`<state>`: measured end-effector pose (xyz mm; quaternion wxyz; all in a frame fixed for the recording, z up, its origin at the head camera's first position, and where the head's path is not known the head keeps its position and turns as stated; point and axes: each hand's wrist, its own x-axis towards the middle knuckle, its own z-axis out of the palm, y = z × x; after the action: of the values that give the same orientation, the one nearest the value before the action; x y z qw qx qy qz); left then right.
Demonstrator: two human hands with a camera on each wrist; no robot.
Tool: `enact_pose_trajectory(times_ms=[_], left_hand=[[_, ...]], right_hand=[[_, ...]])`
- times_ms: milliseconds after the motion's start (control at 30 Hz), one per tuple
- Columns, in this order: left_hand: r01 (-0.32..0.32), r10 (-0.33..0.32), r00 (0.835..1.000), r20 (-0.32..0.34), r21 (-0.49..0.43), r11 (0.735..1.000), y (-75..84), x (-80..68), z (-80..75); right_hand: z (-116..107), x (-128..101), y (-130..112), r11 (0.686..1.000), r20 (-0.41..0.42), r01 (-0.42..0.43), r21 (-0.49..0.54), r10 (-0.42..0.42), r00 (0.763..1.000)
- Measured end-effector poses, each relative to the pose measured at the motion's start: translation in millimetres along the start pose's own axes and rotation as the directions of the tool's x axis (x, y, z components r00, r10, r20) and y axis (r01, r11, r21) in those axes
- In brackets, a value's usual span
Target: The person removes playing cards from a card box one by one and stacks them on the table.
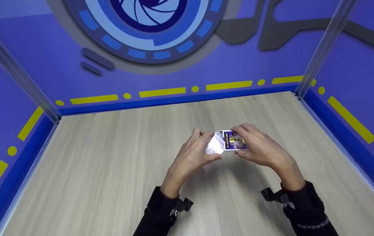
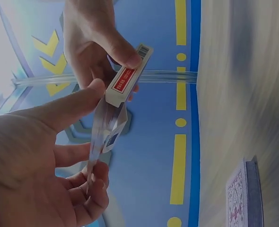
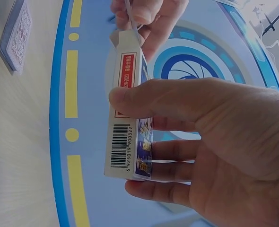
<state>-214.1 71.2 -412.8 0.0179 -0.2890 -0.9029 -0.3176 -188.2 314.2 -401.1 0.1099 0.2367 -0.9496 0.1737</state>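
Observation:
Above the wooden table (image 1: 108, 170) my two hands hold a small playing-card box (image 1: 234, 141), white on its edge, with a purple printed face, a red label and a barcode (image 3: 121, 151). My right hand (image 1: 243, 142) grips the box, thumb on the barcode edge and fingers on the opposite side. At the box's left end my left hand (image 1: 206, 146) pinches a piece of clear plastic film (image 2: 99, 127) between thumb and fingers. The film hangs off the box's end.
A patterned deck of cards (image 2: 243, 198) lies flat on the table below the hands; the head view does not show it. Blue walls with yellow dashes and metal corner posts (image 1: 324, 46) enclose the table on three sides.

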Motion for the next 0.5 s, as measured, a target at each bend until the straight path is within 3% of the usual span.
enact_pose_trajectory(times_ms=[267,500], left_hand=[[-0.074,0.073,0.997,0.009,0.121,0.990,-2.8,0.0,-4.6],[-0.074,0.074,0.997,-0.004,0.074,0.995,-14.9,-2.3,-22.6]], right_hand=[[-2,0,2,1.000,0.006,-0.008,0.025,0.008,1.000],[-10,-5,8,0.996,0.022,-0.084,0.037,0.083,0.996]])
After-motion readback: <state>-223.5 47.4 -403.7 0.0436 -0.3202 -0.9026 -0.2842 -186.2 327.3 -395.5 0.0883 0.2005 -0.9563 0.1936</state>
